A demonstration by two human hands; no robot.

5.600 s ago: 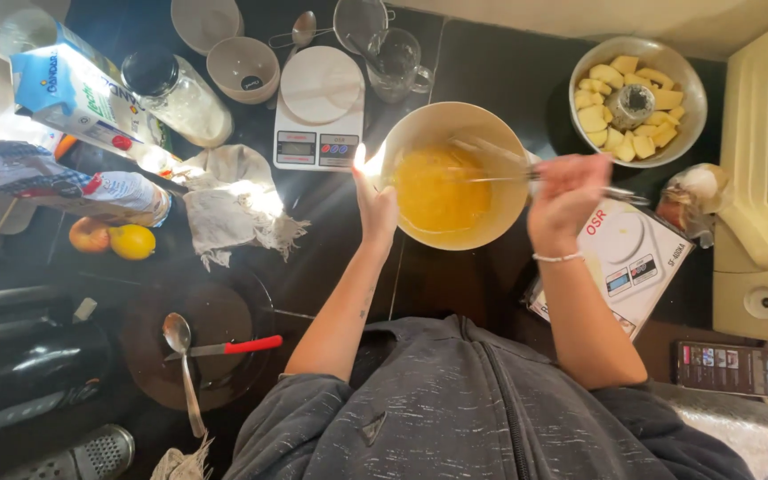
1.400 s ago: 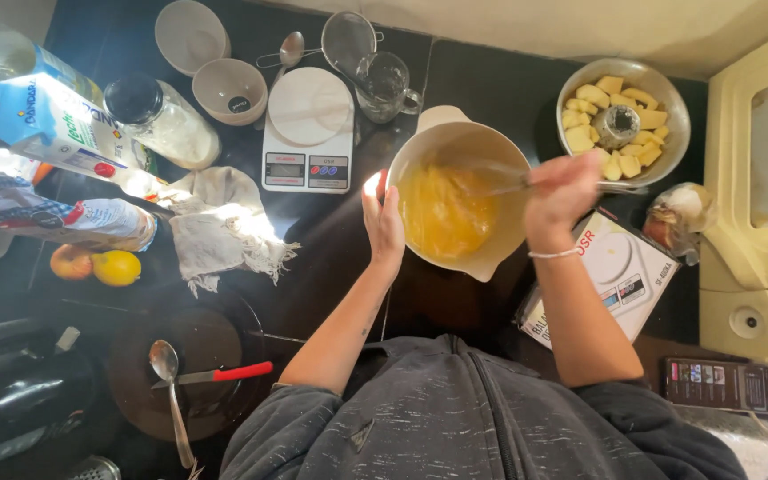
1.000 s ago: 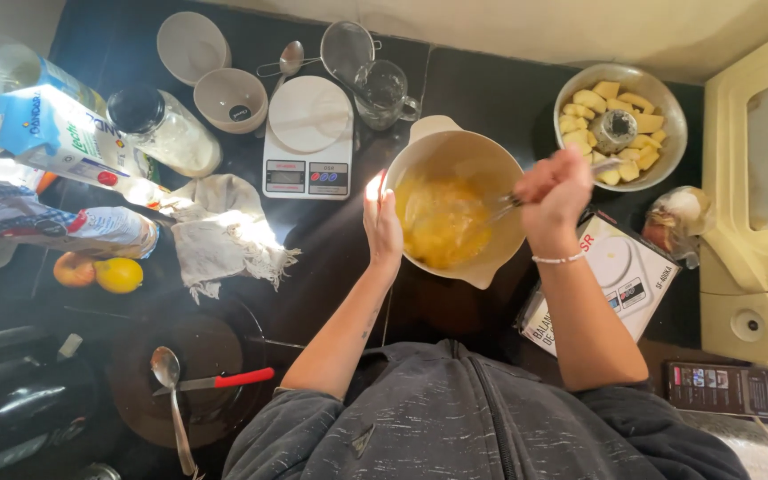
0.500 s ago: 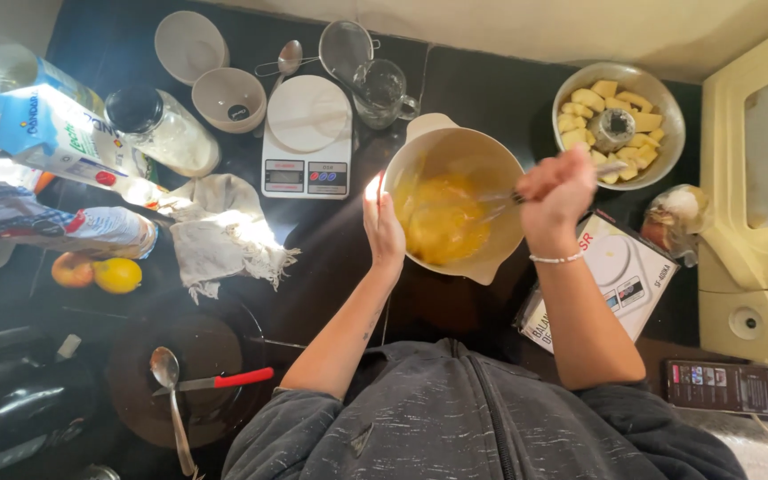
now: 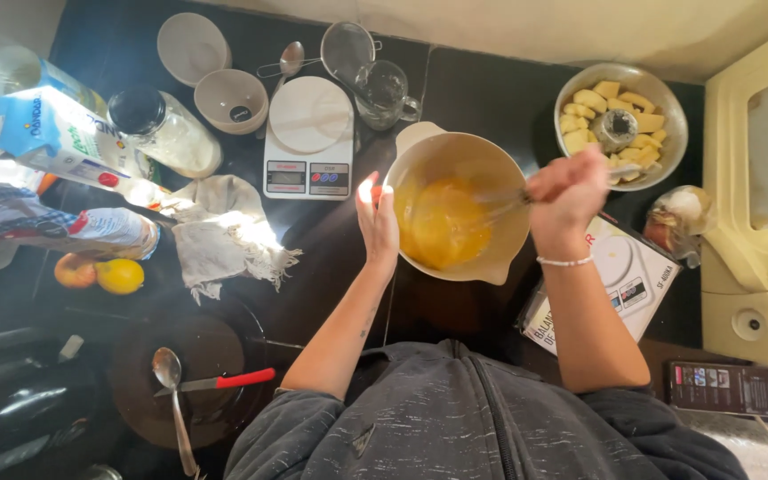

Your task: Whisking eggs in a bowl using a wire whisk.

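**Whisking yellow batter in the cream bowl**

Landmark = mixing bowl, cream-coloured, sitting on the dark counter right in front of the person. Inside: yellow batter, runny and glossy, pooled twd the bowl's near-left side.

Handling, as a judgement: bowl looks rigid and fairly weighty w/ liquid in it, smooth wall so prob slippery if wet; best braced at the rim or outer wall, not lifted one-handed. Batter will slosh if the bowl tips. Whisk is light, thin wire, blurred here.

Grip:
- Left hand – fingers loosely extended, flat against the bowl's left outer wall at the rim; steadying, not wrapped round anything.
- Right hand – over the bowl's right rim, fist closed round the whisk handle; wire end reaches down into the batter.

Around the bowl:
- Kitchen scale just left of it, beyond the left hand.
- Metal bowl of pale cut pieces to its far right.
- Glass mug behind it.
- Crumpled cloth further left, past the scale.
- Box w/ a scale pictured near-right, partly under the right forearm.
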